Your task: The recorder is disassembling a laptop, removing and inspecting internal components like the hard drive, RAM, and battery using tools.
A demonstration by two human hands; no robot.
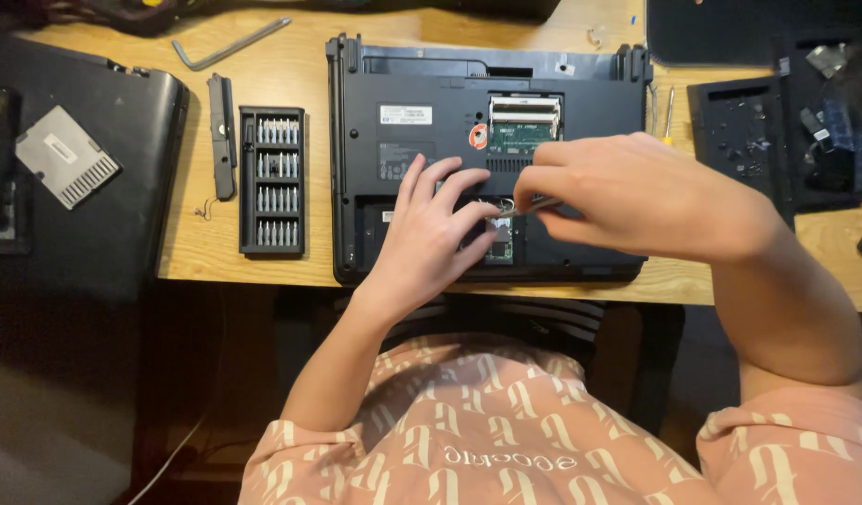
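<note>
Laptop [422, 150]: black, turned underside up, lying at the near edge of the wooden desk [216, 252], directly before you; two bottom covers off, a green board showing in the upper bay [524, 126].

Small card [499, 238]: seated in the lower open bay, partly hidden beneath your fingers.

Left hand [431, 238]: resting flat on the laptop base, fingers spread apart, tips at the edge of the lower bay, touching the casing.

Right hand [637, 192]: thumb and forefinger pinched together on a thin metal tool [520, 206], its tip just over the small card.

Bit set [272, 182]: black tray of screwdriver bits, left of the laptop, near but apart.

Narrow black part [222, 136]: beside the bit set.

Hex key [227, 44]: far left corner.

Second laptop [76, 168]: left, dark, with a grey plate on it.

Black cover panels [739, 136]: right, well apart from your hands.
</note>
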